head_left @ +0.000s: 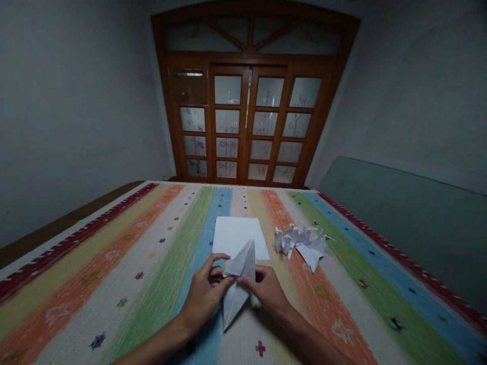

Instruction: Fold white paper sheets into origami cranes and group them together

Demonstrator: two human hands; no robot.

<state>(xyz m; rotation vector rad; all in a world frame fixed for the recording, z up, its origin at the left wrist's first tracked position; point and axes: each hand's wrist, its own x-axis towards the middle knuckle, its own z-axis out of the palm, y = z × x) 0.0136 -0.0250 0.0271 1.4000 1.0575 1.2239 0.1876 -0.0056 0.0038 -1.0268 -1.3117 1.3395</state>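
Observation:
Between my two hands is a piece of folded white paper (pixel 242 261), long and pointed at its top and bottom ends. My left hand (pixel 205 286) pinches its left side near the middle, thumb in front. On the other side my right hand (pixel 268 289) grips it, the thumb pressed close to the left thumb and the fingers partly hidden behind the paper. Just beyond lies a stack of white paper sheets (pixel 238 232), partly covered by the held piece. To the right sits a cluster of folded white paper figures (pixel 302 242), some with thin pointed parts.
A striped, multicoloured cloth (pixel 152 284) covers the table. Beyond the far edge stands a wooden door with glass panes (pixel 249 121). Pale walls (pixel 76 91) rise on both sides, and a greenish panel (pixel 399 203) is at the right.

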